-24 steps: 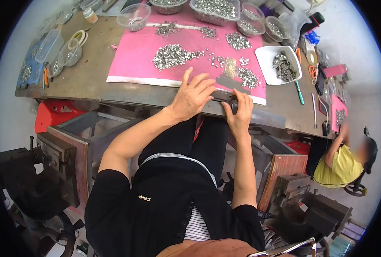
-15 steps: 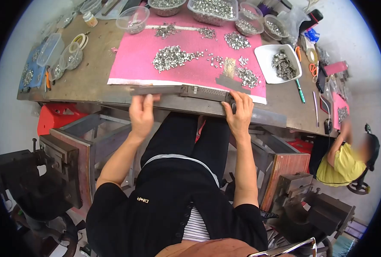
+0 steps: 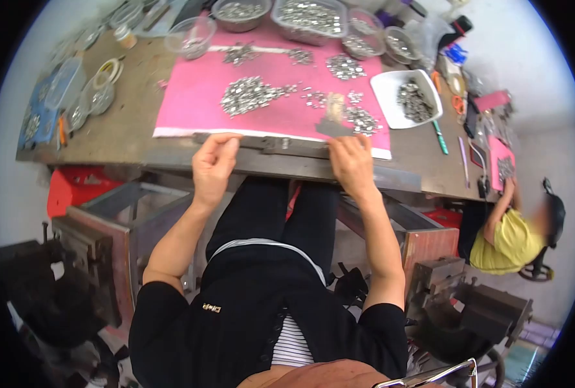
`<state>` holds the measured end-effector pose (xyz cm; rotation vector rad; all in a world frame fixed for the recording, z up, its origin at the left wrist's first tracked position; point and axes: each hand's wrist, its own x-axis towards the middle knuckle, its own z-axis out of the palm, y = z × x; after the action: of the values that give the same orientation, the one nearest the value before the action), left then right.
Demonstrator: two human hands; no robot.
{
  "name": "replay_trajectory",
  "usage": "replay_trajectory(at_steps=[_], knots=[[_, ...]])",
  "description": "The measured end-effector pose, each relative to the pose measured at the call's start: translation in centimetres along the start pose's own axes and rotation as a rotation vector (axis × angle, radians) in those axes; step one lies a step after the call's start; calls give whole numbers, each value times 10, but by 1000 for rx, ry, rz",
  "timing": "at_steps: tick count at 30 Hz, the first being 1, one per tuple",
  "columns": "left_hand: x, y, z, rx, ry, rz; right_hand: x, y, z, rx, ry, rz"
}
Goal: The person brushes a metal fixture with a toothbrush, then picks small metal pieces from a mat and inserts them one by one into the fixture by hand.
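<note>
A long dark metal bar jig (image 3: 294,148), with a raised block near its middle, lies along the table's front edge. My left hand (image 3: 214,165) is over the bar's left end, thumb and fingers pinched together; whether they grip the bar or a small piece is hidden. At the right end, my right hand (image 3: 353,167) has its fingers curled over the bar. Just beyond it, a pink mat (image 3: 190,107) carries small silvery metal pieces (image 3: 252,95) in several heaps. A flat grey plate (image 3: 331,127) lies beside my right hand.
Plastic tubs of metal pieces (image 3: 308,19) line the back. On the right are a white tray (image 3: 388,103), a green pen (image 3: 440,138) and orange-handled scissors (image 3: 458,105). A person in a yellow shirt (image 3: 507,242) works at far right. Vises (image 3: 84,252) stand below the table.
My left thumb and fingers have come together over the bar's left end. My right fingers have curled in more over its right end. The whole view has shifted slightly.
</note>
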<state>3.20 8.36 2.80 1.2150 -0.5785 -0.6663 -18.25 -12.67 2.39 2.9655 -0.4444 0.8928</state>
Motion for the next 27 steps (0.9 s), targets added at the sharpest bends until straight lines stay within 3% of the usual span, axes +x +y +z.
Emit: replay_trajectory(at_steps=[3,6,7,10,14,17,22,27], knots=[[6,5,2,-646,-185,-403,7,6,-6,-43,-82,-141],[9,-3,15,-1120,-179,-613,10,14,-14,-29,-87,-183],[9,2,22,-1157,-113,-640,12,12,-11,18,-77,-198],[15,-10,20,-1371,-237,-656,24,31,-22,-12,32,-196],[17,-8,17,-1419,-184,-685,35,97,-63,-302,238,111],[17,-10,17,-1428,-153,-672,31,116,-73,-482,205,352],[17,-10,20,-1450,-72,-688,35,-10,-43,173,186,180],[14,-17,21,-1538,-79,-665,33,-92,-4,600,193,258]])
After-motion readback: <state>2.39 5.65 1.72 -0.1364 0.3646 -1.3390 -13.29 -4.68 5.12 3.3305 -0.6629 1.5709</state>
